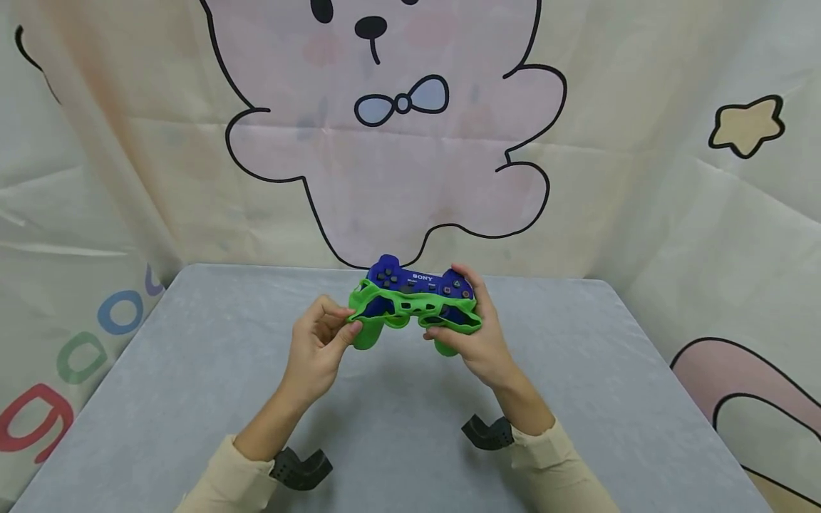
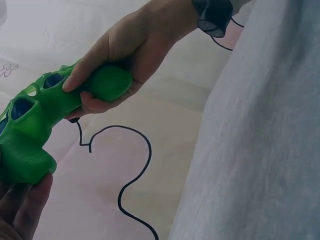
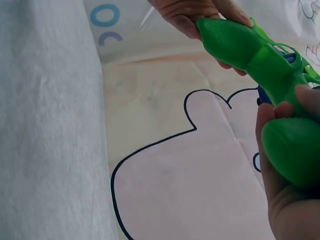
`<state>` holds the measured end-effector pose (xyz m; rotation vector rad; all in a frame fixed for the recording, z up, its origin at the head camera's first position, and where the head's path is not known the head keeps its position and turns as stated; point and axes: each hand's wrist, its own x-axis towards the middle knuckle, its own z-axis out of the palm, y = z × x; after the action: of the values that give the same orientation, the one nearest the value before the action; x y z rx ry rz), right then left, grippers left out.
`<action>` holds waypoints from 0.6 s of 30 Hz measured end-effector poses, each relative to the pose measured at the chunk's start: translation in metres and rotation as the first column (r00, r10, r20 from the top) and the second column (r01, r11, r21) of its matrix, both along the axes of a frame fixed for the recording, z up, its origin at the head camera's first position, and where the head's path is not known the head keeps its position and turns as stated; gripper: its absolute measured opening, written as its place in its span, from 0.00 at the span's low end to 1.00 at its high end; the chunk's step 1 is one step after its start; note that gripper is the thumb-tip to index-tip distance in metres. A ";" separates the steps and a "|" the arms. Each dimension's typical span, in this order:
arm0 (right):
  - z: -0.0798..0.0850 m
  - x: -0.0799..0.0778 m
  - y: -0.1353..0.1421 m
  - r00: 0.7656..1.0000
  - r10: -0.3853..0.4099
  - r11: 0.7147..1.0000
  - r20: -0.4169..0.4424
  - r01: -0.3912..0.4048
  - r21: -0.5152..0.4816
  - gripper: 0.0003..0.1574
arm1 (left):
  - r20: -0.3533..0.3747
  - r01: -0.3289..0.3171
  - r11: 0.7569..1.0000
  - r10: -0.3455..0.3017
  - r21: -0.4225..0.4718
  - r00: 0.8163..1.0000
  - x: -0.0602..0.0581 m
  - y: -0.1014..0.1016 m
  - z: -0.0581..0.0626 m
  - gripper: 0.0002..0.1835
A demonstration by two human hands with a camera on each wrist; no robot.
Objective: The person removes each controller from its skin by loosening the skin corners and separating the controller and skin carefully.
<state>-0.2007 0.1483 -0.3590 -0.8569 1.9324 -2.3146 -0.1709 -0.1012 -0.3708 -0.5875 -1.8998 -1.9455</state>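
Note:
A blue Sony game controller (image 1: 421, 281) is held up over the table, its buttons facing the head camera. Its lower part sits in a green rubbery cover (image 1: 410, 306), whose front edge gapes away from the blue body. My left hand (image 1: 318, 340) pinches the left edge of the cover between thumb and fingers. On the other side, my right hand (image 1: 482, 335) grips the right end, fingers at the top edge and thumb low on the cover. In the right wrist view, green cover (image 3: 235, 45) encloses both handles.
Below the hands lies a grey cloth-covered table (image 1: 398, 442). A curtain with a cartoon animal (image 1: 398, 178) hangs behind its far edge, with printed side curtains left and right. Black wrist bands (image 1: 300, 470) sit at both cream sleeves.

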 end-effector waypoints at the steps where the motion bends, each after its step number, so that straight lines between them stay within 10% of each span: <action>1: 0.000 0.000 0.000 1.000 -0.011 1.000 0.005 0.011 0.007 0.56 | -0.005 0.007 1.000 -0.007 0.008 1.000 -0.001 0.000 -0.001 0.06; 11: 0.002 0.000 -0.007 0.964 -0.198 0.979 -0.175 0.204 0.017 0.51 | 0.074 0.128 0.991 -0.131 0.043 0.989 -0.001 -0.005 0.000 0.07; 18: 0.002 -0.003 -0.004 0.943 -0.256 0.967 -0.212 0.253 -0.040 0.48 | 0.194 0.236 0.968 -0.249 0.090 0.949 0.001 -0.004 0.002 0.10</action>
<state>-0.2039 0.1445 -0.3574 -0.9477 2.2417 -2.4652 -0.1704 -0.1055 -0.3692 -0.6512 -1.9525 -2.2944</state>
